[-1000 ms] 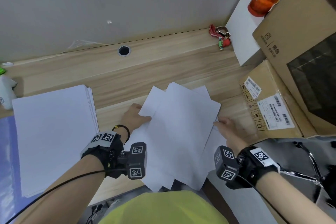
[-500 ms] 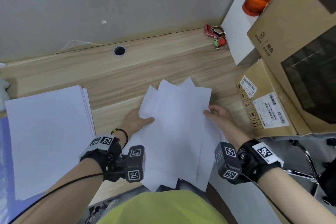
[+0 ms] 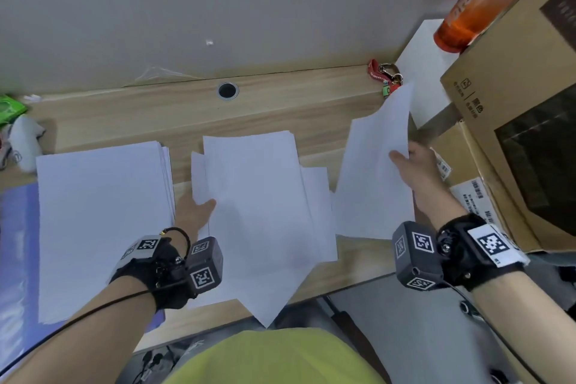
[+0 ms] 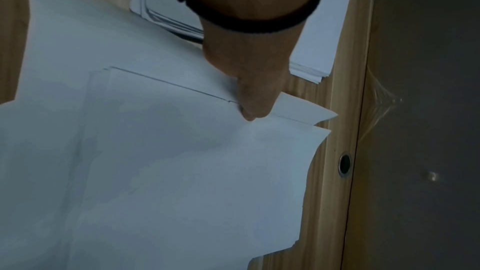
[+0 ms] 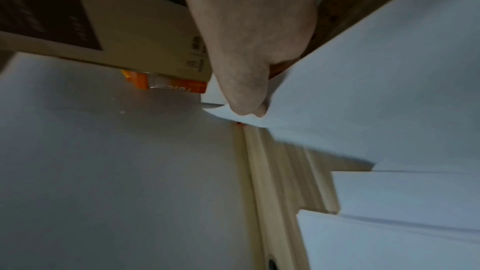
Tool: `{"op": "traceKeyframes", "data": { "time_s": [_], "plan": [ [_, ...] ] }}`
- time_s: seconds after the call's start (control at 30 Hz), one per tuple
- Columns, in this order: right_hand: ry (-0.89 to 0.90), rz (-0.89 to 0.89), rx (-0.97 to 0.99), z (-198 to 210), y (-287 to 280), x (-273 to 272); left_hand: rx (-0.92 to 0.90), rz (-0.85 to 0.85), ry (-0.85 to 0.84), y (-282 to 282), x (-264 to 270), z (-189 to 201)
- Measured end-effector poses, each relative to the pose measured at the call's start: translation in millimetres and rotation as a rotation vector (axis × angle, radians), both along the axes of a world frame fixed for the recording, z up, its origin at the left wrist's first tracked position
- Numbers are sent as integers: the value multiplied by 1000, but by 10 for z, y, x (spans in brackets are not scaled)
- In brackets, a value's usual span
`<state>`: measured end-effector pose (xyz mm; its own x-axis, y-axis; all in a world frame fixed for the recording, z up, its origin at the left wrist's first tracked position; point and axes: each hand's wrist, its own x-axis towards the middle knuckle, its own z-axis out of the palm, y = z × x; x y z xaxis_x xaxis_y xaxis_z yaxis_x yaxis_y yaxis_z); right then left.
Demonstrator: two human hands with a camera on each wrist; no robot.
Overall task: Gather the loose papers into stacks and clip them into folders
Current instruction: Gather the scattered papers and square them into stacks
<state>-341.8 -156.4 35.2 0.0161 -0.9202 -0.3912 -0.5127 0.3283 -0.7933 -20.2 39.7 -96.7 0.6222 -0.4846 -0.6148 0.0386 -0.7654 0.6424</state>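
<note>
One sheet [image 3: 374,171] lifted rightward from pile [image 3: 258,212].

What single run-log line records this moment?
stage: gathering papers | left hand: pinches middle pile | right hand: holds lifted sheet | left stack: untouched | folders: unclipped

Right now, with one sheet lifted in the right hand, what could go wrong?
The lifted sheet, pinched by the right hand, may bend or crease. Its upper corner is close to the red keychain. The loose pile under the left hand overhangs the desk edge and could slide off.
</note>
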Motion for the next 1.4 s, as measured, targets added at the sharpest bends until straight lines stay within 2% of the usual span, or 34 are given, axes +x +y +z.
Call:
{"op": "traceKeyframes", "data": {
  "time_s": [0.07, 0.13, 0.17, 0.27, 0.33, 0.4, 0.47, 0.63, 0.77, 0.97, 1.1, 1.4],
  "plan": [
    [-16, 79, -17, 218, -27, 185, 5, -2, 15, 30, 15, -1],
    [-4, 239, -35, 456, 22, 432, -3, -21, 29, 43, 16, -3],
    [-51, 319, -24, 578, 74, 561, -11, -30, 37, 45, 19, -1],
    [-361, 476, 23, 866, 242, 862, -33, -22, 103, 61, 24, 45],
    [-585, 428, 32, 948, 304, 944, -42, -44, 138, 90, 56, 63],
    [-706, 314, 53, 865, 335, 927, -44, -44, 179, 134, 100, 58],
    [-652, 234, 124, 573, 389, 837, -66, -7, 247, 191, 135, 76],
    [-265, 61, 437, -465, 682, 500, -61, -55, 280, 379, 237, 34],
    [-89, 47, 512, -914, 984, 446, -25, -25, 327, 433, 265, 14],
    [12, 123, 447, -959, 1130, 708, 5, -74, 335, 485, 221, 16],
    [96, 102, 427, -978, 1113, 811, 2, -89, 317, 517, 203, -18],
    [76, 138, 518, -930, 1122, 1120, 43, -13, 429, 530, 263, -199]
  ]
}}
